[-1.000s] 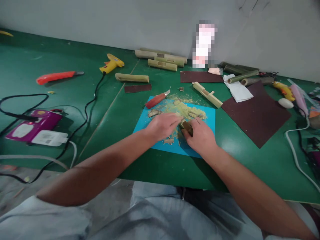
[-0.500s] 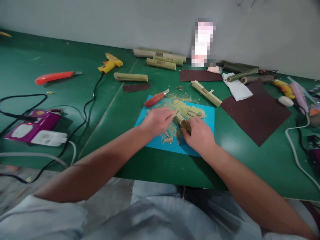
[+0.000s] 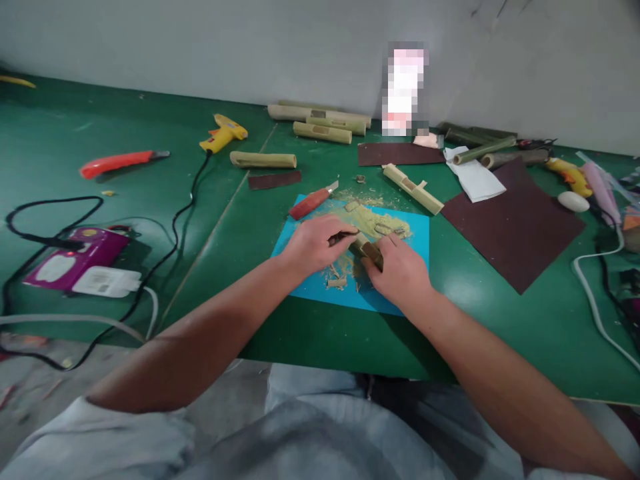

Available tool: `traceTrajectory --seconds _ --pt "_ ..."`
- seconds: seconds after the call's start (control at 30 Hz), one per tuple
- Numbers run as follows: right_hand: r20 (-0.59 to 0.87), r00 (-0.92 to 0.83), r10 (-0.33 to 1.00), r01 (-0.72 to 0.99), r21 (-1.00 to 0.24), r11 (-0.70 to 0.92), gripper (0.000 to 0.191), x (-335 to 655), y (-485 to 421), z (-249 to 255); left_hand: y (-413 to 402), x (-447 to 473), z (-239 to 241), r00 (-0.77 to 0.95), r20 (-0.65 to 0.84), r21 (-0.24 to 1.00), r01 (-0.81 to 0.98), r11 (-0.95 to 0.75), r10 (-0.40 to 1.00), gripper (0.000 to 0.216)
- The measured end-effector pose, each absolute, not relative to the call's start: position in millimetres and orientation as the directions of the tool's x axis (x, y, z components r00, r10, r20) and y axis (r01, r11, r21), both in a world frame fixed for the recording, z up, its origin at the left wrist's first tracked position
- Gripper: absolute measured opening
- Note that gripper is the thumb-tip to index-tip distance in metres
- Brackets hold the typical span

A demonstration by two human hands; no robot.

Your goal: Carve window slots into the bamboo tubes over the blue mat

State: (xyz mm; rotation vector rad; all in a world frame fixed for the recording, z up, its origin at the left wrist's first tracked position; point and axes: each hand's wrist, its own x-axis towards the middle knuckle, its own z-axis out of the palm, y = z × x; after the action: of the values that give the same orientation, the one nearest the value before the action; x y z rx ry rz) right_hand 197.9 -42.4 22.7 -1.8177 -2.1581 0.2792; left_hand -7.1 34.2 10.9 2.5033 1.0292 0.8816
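Our right hand (image 3: 400, 273) grips a short bamboo piece (image 3: 365, 248) on the blue mat (image 3: 423, 235). Our left hand (image 3: 316, 245) curls shut at its other end. We cannot tell what it pinches. Yellow shavings (image 3: 376, 222) lie just beside.

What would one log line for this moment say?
left hand: touching bamboo piece, grip unclear | right hand: gripping bamboo piece | under: blue mat, shavings | nearby: red-handled knife
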Motion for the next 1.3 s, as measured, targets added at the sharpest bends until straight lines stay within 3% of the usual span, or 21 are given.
traceTrajectory --seconds 0.77,0.97,1.3 --pt "0.113 -0.165 0.980 0.919 -0.343 0.194 0.017 199.5 -42.4 20.8 34.6 -6.0 12.4 0.529 0.425 0.490 0.547 -0.678 0.734 0.027" --pt "0.108 -0.170 0.980 0.928 -0.317 0.196 0.016 197.7 -43.6 19.7 26.5 0.8 8.2 0.628 0.452 0.420 0.477 -0.772 0.634 0.028" --pt "0.162 -0.188 0.969 0.924 -0.304 0.230 0.016 198.0 -44.8 15.8 27.9 2.1 5.1 0.574 0.483 0.400 0.528 -0.750 0.661 0.028"
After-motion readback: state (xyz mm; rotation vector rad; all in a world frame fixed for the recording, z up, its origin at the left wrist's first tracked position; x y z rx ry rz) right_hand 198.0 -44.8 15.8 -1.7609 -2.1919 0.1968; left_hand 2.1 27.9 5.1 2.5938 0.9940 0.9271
